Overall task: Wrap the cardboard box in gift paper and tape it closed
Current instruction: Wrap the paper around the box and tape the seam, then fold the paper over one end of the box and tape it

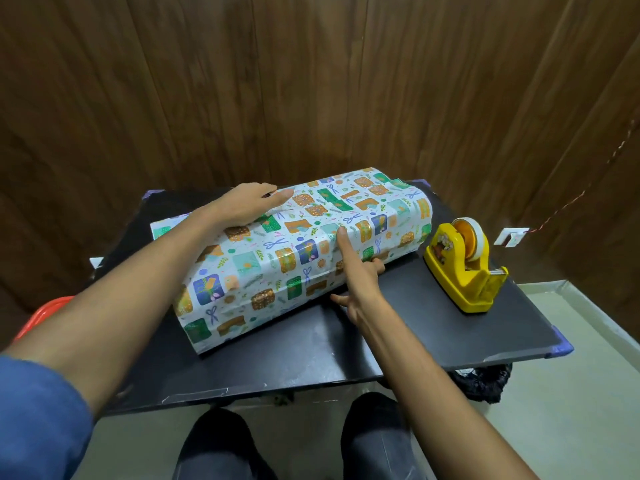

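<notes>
Nearest the camera, two dark-trousered knees (374, 431) sit under the front edge of the black tabletop (311, 362). Just beyond that edge lies the cardboard box (298, 258), already covered in gift paper (242, 303) printed with presents, scissors and bows; none of the cardboard itself shows. It sits around the middle of the tabletop, its long axis running diagonally from near-left to far-right, one short end facing the camera's left and the other pointing toward the far right corner.

The right hand (360, 282) comes in from the near side: its index finger is stretched out and presses the paper at the box's upper front edge, while the other fingers are curled loosely against the side face, gripping nothing that can be seen. The left hand (249, 202) lies flat and relaxed on top of the far-left part, fingers straight, holding the paper down.

The parcel looks light and stiff, but the glossy paper is probably slippery and creases or tears easily, so pressing with flat palms on the broad top, or steadying it at the two short ends, seems the safest hold.

To the right, near the box, stands a yellow tape dispenser (464, 268) with its roll. A spare strip of paper (166, 230) pokes out at far left. Wooden panelling (311, 81) closes the background.
</notes>
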